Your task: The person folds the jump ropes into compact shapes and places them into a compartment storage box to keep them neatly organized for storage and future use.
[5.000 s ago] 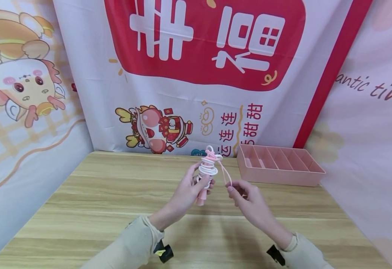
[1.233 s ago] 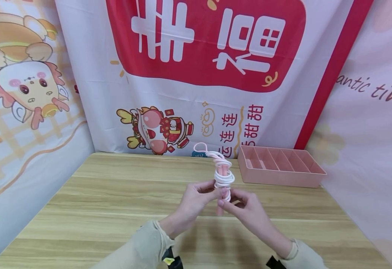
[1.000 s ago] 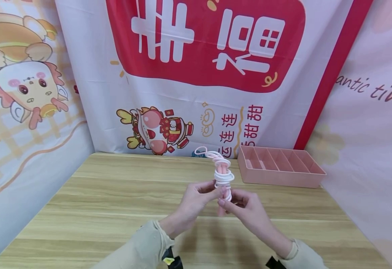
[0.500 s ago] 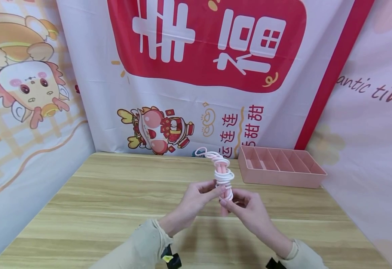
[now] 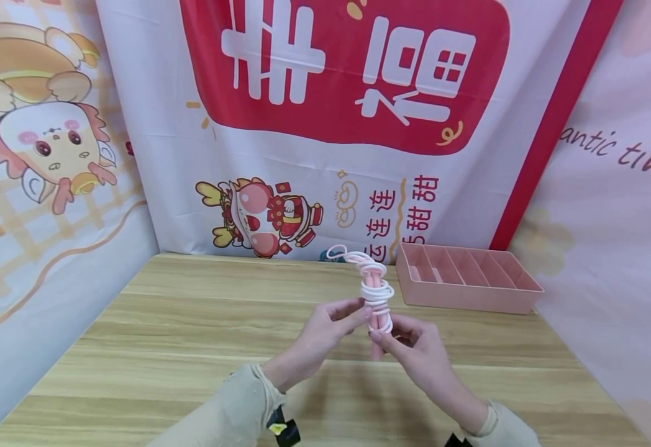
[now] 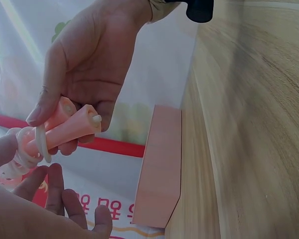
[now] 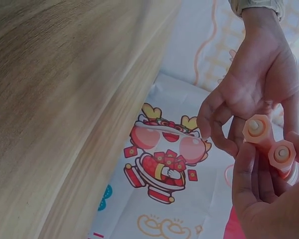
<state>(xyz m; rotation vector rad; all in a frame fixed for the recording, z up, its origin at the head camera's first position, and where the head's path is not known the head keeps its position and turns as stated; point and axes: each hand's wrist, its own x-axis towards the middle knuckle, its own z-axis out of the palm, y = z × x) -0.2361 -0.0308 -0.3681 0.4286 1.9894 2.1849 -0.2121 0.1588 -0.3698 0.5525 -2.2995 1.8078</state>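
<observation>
A jump rope (image 5: 377, 295) with two pink handles and white cord wound round them is held upright above the table. A loop of its cord sticks out at the top and bends left. My left hand (image 5: 322, 335) pinches the wound cord from the left between thumb and fingers. From the right, my right hand (image 5: 423, 354) grips the lower part of the bundle with its thumb in front. In the left wrist view, the flared handle ends (image 6: 74, 125) point out beside the right hand's fingers. The right wrist view shows both handle ends (image 7: 257, 128) side by side.
A pink divided box (image 5: 471, 297) stands at the table's back right, against the printed cloth (image 5: 325, 149). The wood-grain table (image 5: 191, 323) stretches out beneath both hands. Printed cloth also hangs at the left and right sides.
Five seconds ago my right hand held a loose pink cord loop away from the bundle. Now it grips the bundle's lower part. Over the last half second the bundle has shifted slightly right.
</observation>
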